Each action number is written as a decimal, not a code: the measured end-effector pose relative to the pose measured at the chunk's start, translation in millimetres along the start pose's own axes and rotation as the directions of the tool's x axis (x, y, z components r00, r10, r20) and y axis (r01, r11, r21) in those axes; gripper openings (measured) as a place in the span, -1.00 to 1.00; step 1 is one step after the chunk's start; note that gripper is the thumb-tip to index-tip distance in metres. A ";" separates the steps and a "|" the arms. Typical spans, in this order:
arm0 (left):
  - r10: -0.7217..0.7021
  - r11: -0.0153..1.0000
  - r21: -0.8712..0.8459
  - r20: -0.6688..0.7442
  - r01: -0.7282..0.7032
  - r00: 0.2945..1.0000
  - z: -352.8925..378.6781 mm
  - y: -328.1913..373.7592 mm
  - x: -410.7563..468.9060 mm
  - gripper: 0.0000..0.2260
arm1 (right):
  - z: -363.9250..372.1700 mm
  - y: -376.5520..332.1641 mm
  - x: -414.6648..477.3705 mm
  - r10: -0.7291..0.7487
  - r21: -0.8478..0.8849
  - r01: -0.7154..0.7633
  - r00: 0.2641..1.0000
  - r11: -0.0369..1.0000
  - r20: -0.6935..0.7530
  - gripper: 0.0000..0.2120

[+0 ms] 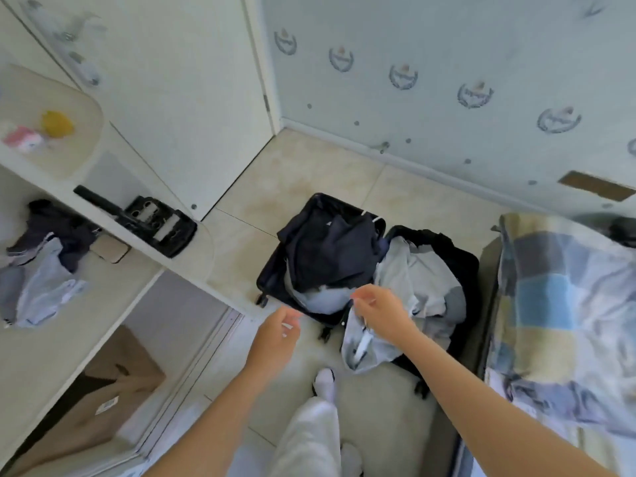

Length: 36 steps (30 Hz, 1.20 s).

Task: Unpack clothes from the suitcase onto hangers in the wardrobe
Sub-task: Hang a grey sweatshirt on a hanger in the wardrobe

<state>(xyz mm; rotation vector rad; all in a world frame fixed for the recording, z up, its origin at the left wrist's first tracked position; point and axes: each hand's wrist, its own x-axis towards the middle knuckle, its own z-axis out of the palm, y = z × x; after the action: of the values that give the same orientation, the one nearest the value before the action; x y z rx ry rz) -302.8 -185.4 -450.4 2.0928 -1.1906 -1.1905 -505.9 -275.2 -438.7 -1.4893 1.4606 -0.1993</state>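
Observation:
A black suitcase [272, 273] lies open on the tiled floor, with a dark navy garment [327, 249] in its left half and grey and pale clothes [423, 280] in its right half. My right hand [382, 313] pinches a pale blue-grey garment [364, 342] that hangs over the suitcase's near edge. My left hand [275, 335] hovers just left of it with loosely curled fingers, holding nothing I can make out. No hanger shows in the frame.
A cream wardrobe shelf [69, 321] on the left carries a heap of blue and dark clothes [41, 270]. A black device [155, 222] sits on a higher ledge. A cardboard box [103, 390] stands below. A bed with a checked blanket [557, 304] borders the right.

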 end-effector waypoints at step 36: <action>-0.421 0.877 0.315 0.144 0.362 0.895 435.2 -221.1 397.9 -0.48 | 81.6 474.0 319.5 0.462 0.509 -0.397 0.887 0.764 -0.002 -0.48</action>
<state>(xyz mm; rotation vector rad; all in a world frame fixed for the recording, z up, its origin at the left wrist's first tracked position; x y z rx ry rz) -469.9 -394.6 -1020.3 2.5685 -1.1039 -1.5311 -679.7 -388.7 -977.6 -0.7057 1.6591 -0.3625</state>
